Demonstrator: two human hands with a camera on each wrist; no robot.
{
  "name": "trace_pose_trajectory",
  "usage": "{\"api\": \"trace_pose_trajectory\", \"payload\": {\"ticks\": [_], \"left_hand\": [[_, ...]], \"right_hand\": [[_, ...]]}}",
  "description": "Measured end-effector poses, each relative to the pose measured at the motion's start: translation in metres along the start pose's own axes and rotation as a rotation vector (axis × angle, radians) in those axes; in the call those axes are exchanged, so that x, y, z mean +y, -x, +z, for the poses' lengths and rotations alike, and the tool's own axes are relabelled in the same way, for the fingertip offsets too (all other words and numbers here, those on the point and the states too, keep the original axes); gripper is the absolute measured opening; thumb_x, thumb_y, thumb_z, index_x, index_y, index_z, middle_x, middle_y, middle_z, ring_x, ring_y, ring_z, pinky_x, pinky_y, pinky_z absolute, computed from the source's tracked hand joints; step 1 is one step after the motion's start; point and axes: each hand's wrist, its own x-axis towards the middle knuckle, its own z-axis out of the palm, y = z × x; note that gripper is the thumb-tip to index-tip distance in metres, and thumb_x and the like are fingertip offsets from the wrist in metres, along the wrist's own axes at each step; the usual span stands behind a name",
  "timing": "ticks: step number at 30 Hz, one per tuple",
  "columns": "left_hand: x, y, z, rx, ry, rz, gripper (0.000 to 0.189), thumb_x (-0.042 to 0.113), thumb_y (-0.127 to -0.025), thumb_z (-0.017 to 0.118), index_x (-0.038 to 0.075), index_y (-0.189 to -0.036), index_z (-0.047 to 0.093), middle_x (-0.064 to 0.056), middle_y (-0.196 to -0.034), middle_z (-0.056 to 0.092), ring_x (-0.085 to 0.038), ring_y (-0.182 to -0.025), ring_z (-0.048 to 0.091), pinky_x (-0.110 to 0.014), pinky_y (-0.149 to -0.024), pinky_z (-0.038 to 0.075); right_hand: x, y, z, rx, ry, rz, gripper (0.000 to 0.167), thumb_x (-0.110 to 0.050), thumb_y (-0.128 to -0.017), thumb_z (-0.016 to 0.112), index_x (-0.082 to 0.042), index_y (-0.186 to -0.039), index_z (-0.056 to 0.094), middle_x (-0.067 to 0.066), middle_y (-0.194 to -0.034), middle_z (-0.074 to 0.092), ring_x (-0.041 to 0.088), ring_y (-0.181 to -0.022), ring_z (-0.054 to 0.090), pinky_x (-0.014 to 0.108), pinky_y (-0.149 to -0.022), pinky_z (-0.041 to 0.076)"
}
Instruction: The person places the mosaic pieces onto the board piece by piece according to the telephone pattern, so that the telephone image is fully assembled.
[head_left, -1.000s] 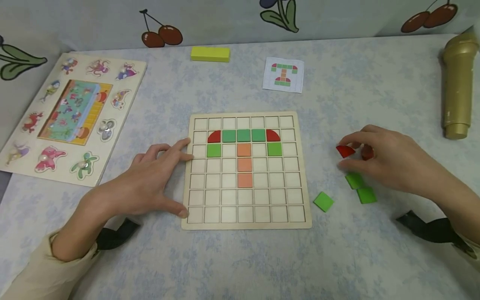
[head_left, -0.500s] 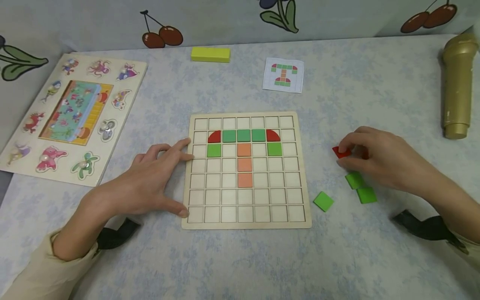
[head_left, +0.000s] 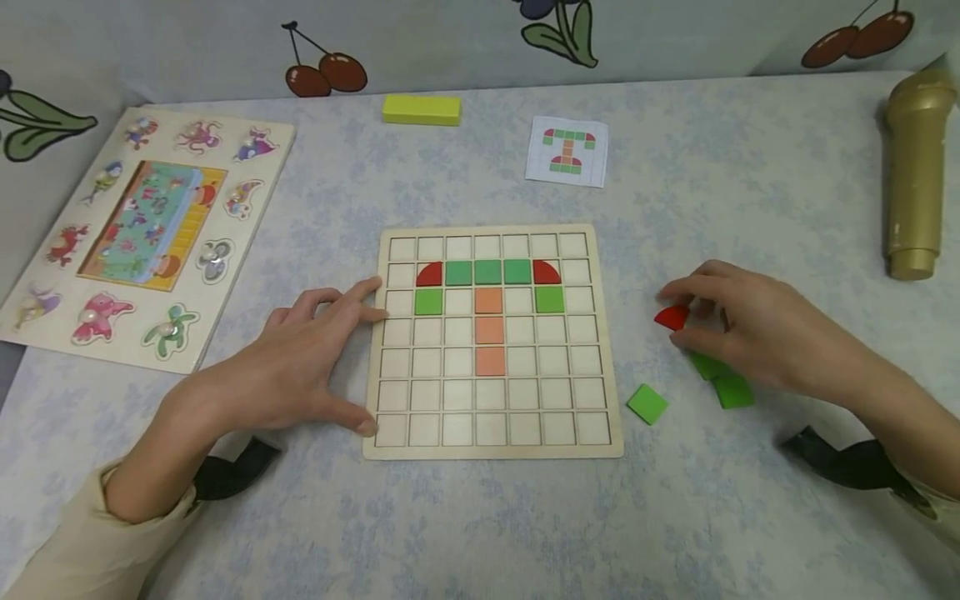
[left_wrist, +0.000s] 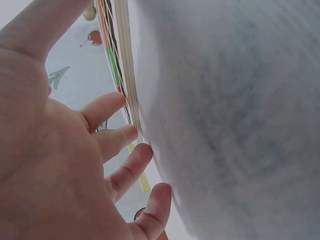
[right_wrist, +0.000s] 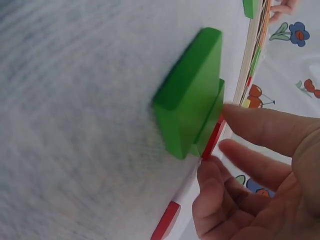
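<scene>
My left hand rests along the left edge of a wooden grid board, fingers spread and thumb at the near left corner. The board carries red quarter-circle tiles, green square tiles and orange square tiles forming a T shape. To the right of the board, my right hand pinches a red quarter-circle tile with thumb and fingers, low over the cloth. Beneath it lie two green square tiles. Another green tile lies nearer the board. The right wrist view shows a second red tile on the cloth.
A pattern card with a coloured T figure lies beyond the board. A yellow block is near the wall. At the left lies a peg puzzle board; a gold cylindrical object lies at the far right.
My right hand has shifted slightly left and nearer with the red quarter-circle tile, which has turned between the fingers. The left hand and the board stay where they were.
</scene>
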Motion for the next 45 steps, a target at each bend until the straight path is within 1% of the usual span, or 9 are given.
{"api": "trace_pose_trajectory", "payload": {"ticks": [5,10,16,23,29,33,36,41,45], "left_hand": [[0.0,0.0,0.0,0.002,-0.01,0.008,0.136,0.062,-0.061,0.085,0.017,-0.159,0.002,0.003,-0.15,0.042,-0.032,-0.141,0.015,-0.058,-0.103,0.017],[-0.001,0.0,0.0,0.001,-0.014,0.013,0.135,0.063,-0.062,0.084,0.017,-0.159,0.003,0.004,-0.152,0.04,-0.032,-0.142,0.014,-0.059,-0.104,0.017],[-0.001,0.001,0.0,0.005,-0.025,0.013,0.134,0.064,-0.062,0.084,0.018,-0.159,0.004,0.006,-0.152,0.039,-0.032,-0.141,0.015,-0.058,-0.102,0.019],[-0.001,0.001,0.0,0.005,-0.019,0.013,0.135,0.062,-0.062,0.086,0.019,-0.159,0.002,0.008,-0.151,0.041,-0.032,-0.141,0.015,-0.058,-0.102,0.018],[-0.001,0.0,0.0,0.008,-0.018,0.017,0.135,0.061,-0.062,0.086,0.018,-0.159,0.004,0.006,-0.151,0.04,-0.032,-0.141,0.016,-0.057,-0.102,0.018],[-0.001,0.0,0.0,0.012,-0.037,0.018,0.126,0.061,-0.061,0.087,0.016,-0.156,0.017,0.002,-0.16,0.023,-0.034,-0.141,0.015,-0.059,-0.102,0.018],[-0.001,-0.001,0.0,0.013,-0.043,0.014,0.12,0.061,-0.061,0.087,0.016,-0.153,0.024,0.0,-0.164,0.012,-0.035,-0.142,0.014,-0.06,-0.102,0.017],[0.0,0.0,0.0,0.011,-0.043,0.008,0.119,0.06,-0.061,0.088,0.016,-0.153,0.026,0.002,-0.164,0.009,-0.034,-0.143,0.013,-0.06,-0.102,0.017],[0.001,0.0,0.0,0.009,-0.042,0.006,0.117,0.06,-0.061,0.087,0.016,-0.152,0.028,0.002,-0.164,0.008,-0.034,-0.143,0.014,-0.06,-0.102,0.018]], "right_hand": [[0.0,0.001,0.0,-0.003,0.039,0.01,0.025,-0.009,-0.078,0.084,-0.015,-0.1,0.075,-0.006,-0.095,0.06,0.012,-0.082,0.054,0.031,-0.067,0.047],[-0.001,0.0,0.0,-0.03,0.056,-0.003,0.025,-0.007,-0.077,0.084,-0.017,-0.099,0.074,-0.006,-0.094,0.059,0.01,-0.077,0.054,0.028,-0.063,0.047],[-0.012,-0.003,-0.002,-0.005,0.031,-0.095,0.028,-0.006,-0.079,0.083,-0.02,-0.101,0.073,-0.011,-0.094,0.06,0.006,-0.076,0.053,0.027,-0.063,0.046],[-0.035,-0.012,0.0,0.023,-0.078,-0.178,0.029,-0.003,-0.08,0.081,-0.017,-0.105,0.073,-0.011,-0.096,0.059,0.007,-0.079,0.052,0.024,-0.062,0.045],[-0.057,-0.019,0.004,-0.026,-0.156,-0.188,0.031,-0.006,-0.082,0.08,-0.015,-0.111,0.071,-0.01,-0.096,0.06,0.008,-0.082,0.051,0.025,-0.063,0.044],[-0.072,-0.026,0.009,-0.056,-0.186,-0.19,0.032,-0.007,-0.083,0.08,-0.011,-0.113,0.069,-0.008,-0.094,0.06,0.01,-0.082,0.051,0.027,-0.064,0.045],[-0.085,-0.033,0.014,-0.076,-0.201,-0.208,0.031,-0.01,-0.083,0.08,-0.01,-0.112,0.068,-0.007,-0.092,0.06,0.011,-0.08,0.052,0.028,-0.065,0.046],[-0.105,-0.045,0.025,-0.097,-0.207,-0.28,0.028,-0.012,-0.085,0.079,-0.008,-0.11,0.068,-0.007,-0.091,0.062,0.012,-0.078,0.053,0.031,-0.068,0.047],[-0.124,-0.057,0.033,-0.116,-0.186,-0.341,0.026,-0.01,-0.085,0.077,-0.007,-0.109,0.067,-0.005,-0.093,0.061,0.011,-0.076,0.054,0.029,-0.07,0.047]]}}
